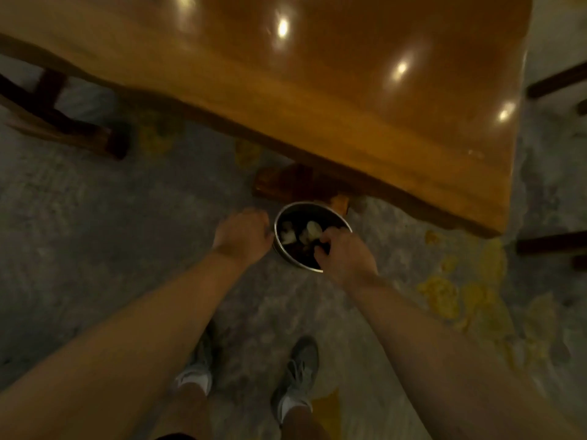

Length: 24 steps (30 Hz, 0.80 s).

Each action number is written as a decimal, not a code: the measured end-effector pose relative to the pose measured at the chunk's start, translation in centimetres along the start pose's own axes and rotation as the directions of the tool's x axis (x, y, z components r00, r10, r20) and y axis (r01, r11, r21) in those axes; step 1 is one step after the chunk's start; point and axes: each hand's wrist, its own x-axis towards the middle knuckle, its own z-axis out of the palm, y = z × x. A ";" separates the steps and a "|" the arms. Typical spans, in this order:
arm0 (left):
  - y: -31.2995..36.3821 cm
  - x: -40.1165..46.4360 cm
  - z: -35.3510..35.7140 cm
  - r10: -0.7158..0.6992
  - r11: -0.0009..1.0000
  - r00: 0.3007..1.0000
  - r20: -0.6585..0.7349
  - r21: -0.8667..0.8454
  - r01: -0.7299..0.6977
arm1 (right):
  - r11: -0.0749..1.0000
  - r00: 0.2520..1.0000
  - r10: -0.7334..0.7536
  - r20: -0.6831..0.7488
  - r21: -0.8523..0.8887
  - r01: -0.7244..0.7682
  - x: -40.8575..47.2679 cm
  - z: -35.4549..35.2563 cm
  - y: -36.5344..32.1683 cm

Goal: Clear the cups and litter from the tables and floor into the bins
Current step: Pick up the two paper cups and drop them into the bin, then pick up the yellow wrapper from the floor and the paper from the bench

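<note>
A small round metal bin [286,214] with a dark liner stands on the floor just under the table's near edge. Pale crumpled litter [305,231] lies inside it. My left hand [243,235] is closed against the bin's left rim. My right hand [344,254] is curled over the right rim, fingers reaching into the opening; whether it holds anything is hidden. The frame is blurred.
A glossy orange-brown wooden table [349,90] fills the upper view, its leg base [286,181] right behind the bin. Dark chair legs [63,119] stand left and more [552,242] at the right. The grey floor has yellow patches [457,290]. My shoes [298,376] are below.
</note>
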 end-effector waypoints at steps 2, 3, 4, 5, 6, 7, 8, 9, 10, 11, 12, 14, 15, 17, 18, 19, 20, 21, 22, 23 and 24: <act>-1.3 -2.8 -2.6 -0.042 0.996 0.999 0.024 0.079 0.040 | 0.996 0.998 -0.052 0.034 -0.076 0.055 -1.6 -1.5 -2.4; -2.0 -4.4 -4.0 -0.060 0.991 0.998 0.026 0.125 0.056 | 0.990 0.996 -0.079 0.042 -0.111 0.083 -2.5 -2.3 -3.8; -2.8 -6.3 -5.5 -0.075 0.986 0.997 0.012 0.147 0.072 | 0.983 0.992 -0.113 0.052 -0.141 0.120 -3.4 -3.1 -5.3; -3.5 -8.1 -6.7 -0.092 0.985 0.996 0.003 0.147 0.091 | 0.976 0.989 -0.133 0.071 -0.163 0.143 -4.4 -3.8 -6.8; -4.4 -10.2 -8.0 -0.120 0.984 0.993 -0.011 0.132 0.120 | 0.965 0.982 -0.167 0.089 -0.191 0.181 -5.5 -4.5 -8.5; -5.6 -12.9 -10.0 -0.166 0.980 0.985 -0.043 0.101 0.169 | 0.943 0.970 -0.216 0.109 -0.236 0.236 -6.7 -5.6 -11.0; -6.1 -14.5 -10.7 -0.184 0.979 0.982 -0.041 0.085 0.187 | 0.929 0.965 -0.230 0.124 -0.267 0.256 -7.5 -5.9 -11.8; -7.1 -16.6 -11.9 -0.216 0.974 0.975 -0.054 0.055 0.218 | 0.912 0.955 -0.266 0.129 -0.288 0.293 -8.4 -6.5 -13.5; -8.5 -19.1 -13.4 -0.255 0.966 0.964 -0.076 0.027 0.257 | 0.891 0.941 -0.312 0.130 -0.305 0.337 -9.5 -7.1 -15.7; -9.9 -21.4 -14.8 -0.290 0.956 0.951 -0.104 0.010 0.293 | 0.870 0.929 -0.344 0.136 -0.326 0.369 -10.6 -7.8 -18.0; -11.4 -23.5 -16.3 -0.317 0.947 0.939 -0.135 0.004 0.320 | 0.847 0.915 -0.378 0.144 -0.345 0.404 -11.7 -8.3 -20.5; -14.5 -27.9 -19.3 -0.378 0.923 0.906 -0.191 -0.010 0.384 | 0.797 0.883 -0.439 0.164 -0.382 0.467 -13.8 -9.3 -25.9; -16.0 -29.8 -20.7 -0.403 0.913 0.889 -0.219 -0.021 0.408 | 0.772 0.865 -0.471 0.173 -0.394 0.499 -14.8 -9.7 -28.5; -19.4 -33.8 -23.8 -0.446 0.891 0.847 -0.288 -0.052 0.451 | 0.714 0.819 -0.546 0.175 -0.414 0.565 -17.0 -10.3 -34.5; -21.1 -35.7 -25.3 -0.465 0.881 0.823 -0.326 -0.073 0.468 | 0.689 0.794 -0.585 0.164 -0.416 0.593 -18.1 -10.6 -37.4; -22.6 -37.5 -26.8 -0.483 0.870 0.797 -0.362 -0.098 0.483 | 0.667 0.772 -0.617 0.153 -0.420 0.616 -19.3 -10.8 -40.1; -24.2 -39.4 -28.3 -0.501 0.860 0.770 -0.395 -0.125 0.495 | 0.640 0.746 -0.651 0.140 -0.428 0.638 -20.5 -11.0 -42.8; -25.8 -41.2 -29.8 -0.516 0.850 0.744 -0.425 -0.151 0.504 | 0.613 0.718 -0.686 0.121 -0.435 0.659 -21.7 -11.1 -45.5; -27.2 -42.8 -31.3 -0.522 0.846 0.720 -0.456 -0.170 0.506 | 0.589 0.689 -0.717 0.102 -0.440 0.678 -22.8 -11.2 -47.9; -28.8 -44.5 -32.7 -0.522 0.844 0.697 -0.491 -0.181 0.505 | 0.563 0.656 -0.750 0.081 -0.444 0.697 -23.9 -11.3 -50.5; -30.4 -46.1 -34.0 -0.520 0.844 0.677 -0.522 -0.191 0.501 | 0.536 0.624 -0.779 0.065 -0.449 0.715 -25.0 -11.4 -52.9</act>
